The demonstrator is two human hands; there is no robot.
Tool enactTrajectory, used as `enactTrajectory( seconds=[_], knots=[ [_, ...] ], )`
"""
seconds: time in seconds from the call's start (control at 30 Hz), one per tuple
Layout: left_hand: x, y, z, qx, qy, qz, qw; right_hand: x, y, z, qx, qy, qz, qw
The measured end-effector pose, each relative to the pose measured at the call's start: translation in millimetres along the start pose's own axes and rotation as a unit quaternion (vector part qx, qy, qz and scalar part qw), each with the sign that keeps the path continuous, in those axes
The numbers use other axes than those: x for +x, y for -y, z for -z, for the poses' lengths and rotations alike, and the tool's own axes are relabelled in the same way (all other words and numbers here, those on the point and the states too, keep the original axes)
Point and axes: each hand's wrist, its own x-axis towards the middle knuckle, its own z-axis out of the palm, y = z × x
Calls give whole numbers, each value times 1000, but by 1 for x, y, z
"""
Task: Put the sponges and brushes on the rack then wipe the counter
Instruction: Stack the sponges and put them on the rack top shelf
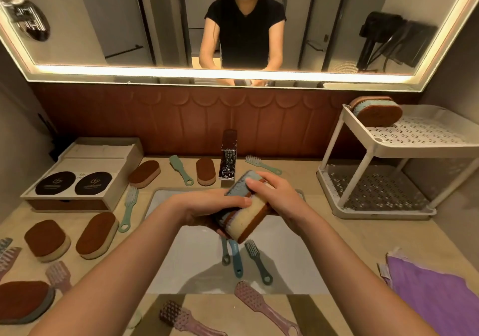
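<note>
Pink brush [264, 309] lying at sink [298, 258] rim; left hand [207, 206], right hand [278, 197] gripping stacked sponges [248, 213] above sink (layers possibly sliding apart, dropping in).

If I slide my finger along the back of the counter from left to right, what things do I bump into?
Box → sponge by the box → green brush → sponge by the tap → tap → pale green brush → rack.
</note>
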Motion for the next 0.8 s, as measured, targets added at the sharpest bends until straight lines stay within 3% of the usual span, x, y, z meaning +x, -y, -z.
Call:
enactTrajectory(
  seconds=[0.13,0.27,0.33,0.43,0.5,0.67,0.8],
  knots=[
    [6,-5,2,15,-12,-2,1000,3,0,0,3,-61,56,997],
    [18,-6,0,-22,-131,-82,988,8,6,7,29,-129,65,989],
    [19,-9,-4,48,-201,-160,965,11,12,13,99,-146,22,984],
    [20,-16,-10,213,-274,-247,905,16,19,24,204,-167,-43,964],
    [22,-25,-13,307,-300,-254,867,20,24,30,256,-168,-78,949],
    [35,-53,-11,338,-356,-288,822,21,40,55,307,-101,-129,938],
    [48,-87,-13,345,-358,-294,816,28,56,97,215,-97,-102,966]
  ],
)
